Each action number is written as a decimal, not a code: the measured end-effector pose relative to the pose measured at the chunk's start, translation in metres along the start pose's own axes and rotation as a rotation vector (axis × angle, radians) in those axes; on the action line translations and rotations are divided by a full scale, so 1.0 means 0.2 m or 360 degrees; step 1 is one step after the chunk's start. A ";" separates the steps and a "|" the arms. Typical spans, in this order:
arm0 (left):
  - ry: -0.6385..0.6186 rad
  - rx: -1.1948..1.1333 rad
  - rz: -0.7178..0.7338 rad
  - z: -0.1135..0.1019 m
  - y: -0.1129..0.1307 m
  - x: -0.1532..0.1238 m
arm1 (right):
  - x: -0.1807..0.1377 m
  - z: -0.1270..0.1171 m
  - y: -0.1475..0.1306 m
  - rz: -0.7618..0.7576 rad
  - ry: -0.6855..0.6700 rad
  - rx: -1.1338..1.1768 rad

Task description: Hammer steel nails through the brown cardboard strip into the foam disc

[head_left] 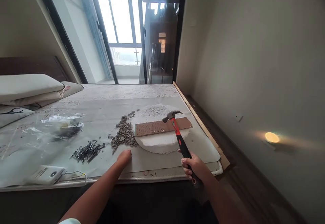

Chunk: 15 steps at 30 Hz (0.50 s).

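My right hand (193,165) is wrapped round the black and red handle of a claw hammer (179,137). The hammer's metal head is up, in front of a brown board with rows of small holes (148,128). That board lies across a round white slab (154,143). My left hand (124,157) is closed near the slab's front left edge, and its fingertips are hidden, so its contents cannot be made out. Just beyond it lies a heap of grey stone chips (124,132). To the left is a pile of dark nails (88,151).
A pale sheet (101,110) covers the mattress under these things. A clear plastic bag (66,129) with dark contents and a white power bank (47,175) with a cable lie at left. Pillows (30,88) are stacked behind. A wooden edge (203,126) borders the right side.
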<state>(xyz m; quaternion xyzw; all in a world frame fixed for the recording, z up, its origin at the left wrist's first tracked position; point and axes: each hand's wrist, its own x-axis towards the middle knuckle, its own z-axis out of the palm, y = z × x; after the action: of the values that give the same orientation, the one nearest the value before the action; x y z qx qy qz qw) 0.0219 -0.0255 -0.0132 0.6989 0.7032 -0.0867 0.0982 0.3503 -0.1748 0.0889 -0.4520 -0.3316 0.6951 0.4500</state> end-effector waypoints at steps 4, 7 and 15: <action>0.0011 0.0025 0.0004 -0.07 0.01 0.00 | -0.02 -0.02 -0.04 -0.0006 -0.0014 0.0084; -0.0111 -0.0276 -0.0028 -0.15 0.07 -0.05 | -0.04 -0.04 -0.07 -0.0022 -0.0018 0.0163; -0.0650 -0.1908 0.0308 -0.49 0.46 -0.24 | -0.07 -0.07 -0.13 -0.0074 -0.0024 0.0321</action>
<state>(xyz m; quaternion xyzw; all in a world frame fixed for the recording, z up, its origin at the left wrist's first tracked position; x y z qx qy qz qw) 0.1130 -0.0463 0.0951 0.5523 0.5305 0.1994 0.6114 0.3738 -0.1771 0.1103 -0.3915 -0.2736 0.7177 0.5067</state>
